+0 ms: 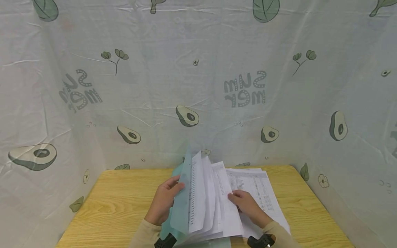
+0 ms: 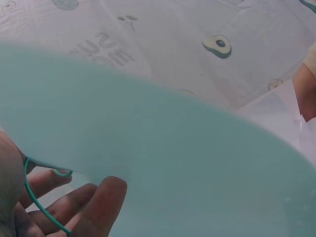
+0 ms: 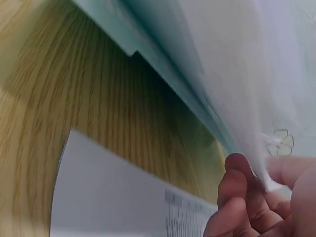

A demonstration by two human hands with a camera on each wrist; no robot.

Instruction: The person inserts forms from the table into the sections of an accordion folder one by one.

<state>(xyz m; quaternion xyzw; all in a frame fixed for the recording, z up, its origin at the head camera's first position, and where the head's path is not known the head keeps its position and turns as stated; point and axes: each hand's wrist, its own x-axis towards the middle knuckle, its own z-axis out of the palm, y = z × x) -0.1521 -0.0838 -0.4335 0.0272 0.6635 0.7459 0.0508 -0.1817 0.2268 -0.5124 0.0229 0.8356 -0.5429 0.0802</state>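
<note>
A teal folder (image 1: 180,205) stands partly open near the table's front, its cover raised. My left hand (image 1: 164,199) grips that cover at its left edge. In the left wrist view, a thin green elastic cord (image 2: 37,198) runs past the fingers, and the cover (image 2: 163,143) hides much of the view. Several printed sheets (image 1: 196,193) fan out inside the folder. My right hand (image 1: 249,206) pinches the right edge of the sheets, thumb on one side and curled fingers on the other, as the right wrist view shows near the hand (image 3: 252,202).
Other printed sheets (image 1: 263,193) lie flat on the wooden table (image 1: 124,203), right of the folder and under the right forearm. A pale curtain (image 1: 155,86) with avocado prints hangs behind the table and along both sides.
</note>
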